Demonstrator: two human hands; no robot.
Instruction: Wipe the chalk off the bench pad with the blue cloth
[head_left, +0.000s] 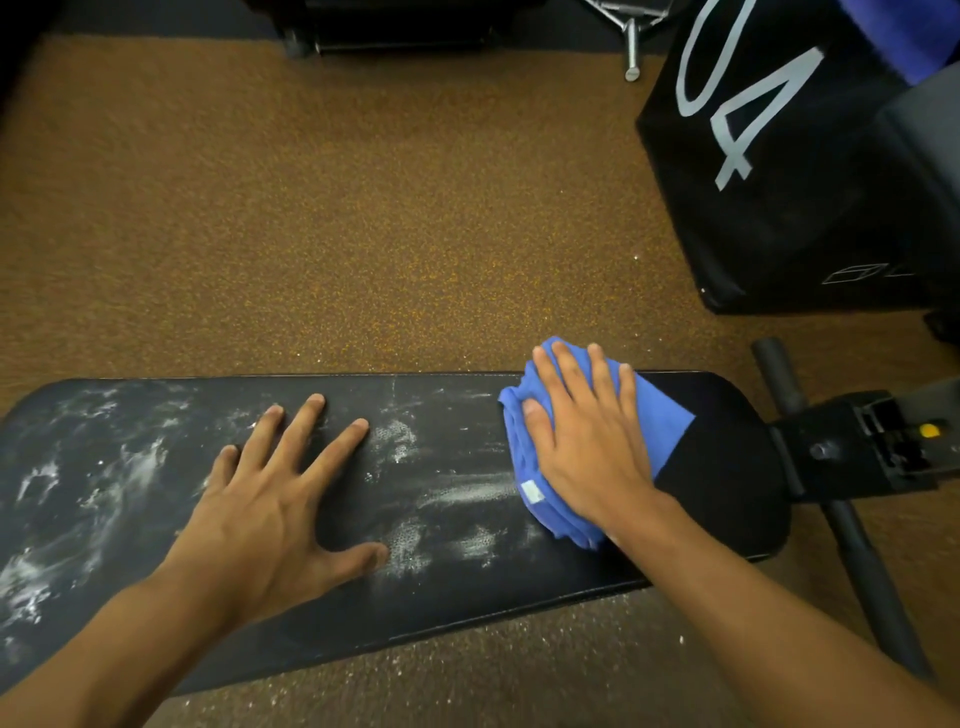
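Observation:
A long black bench pad (457, 587) runs left to right across the lower half of the view. White chalk smears (88, 483) cover its left part, and thinner streaks (457, 493) lie near the middle. The pad's right end looks dark and free of chalk. A folded blue cloth (665, 426) lies on the pad toward its right end. My right hand (582, 441) presses flat on top of the cloth, fingers spread. My left hand (280, 499) rests palm-down on the bare pad at the middle, fingers apart, holding nothing.
Speckled brown rubber floor (337, 208) surrounds the bench, with chalk dust below the pad's near edge. A large black box with grey numerals (779, 171) stands at the upper right. The bench's metal frame and hinge (857, 447) stick out to the right. Dark equipment (389, 26) lines the far edge.

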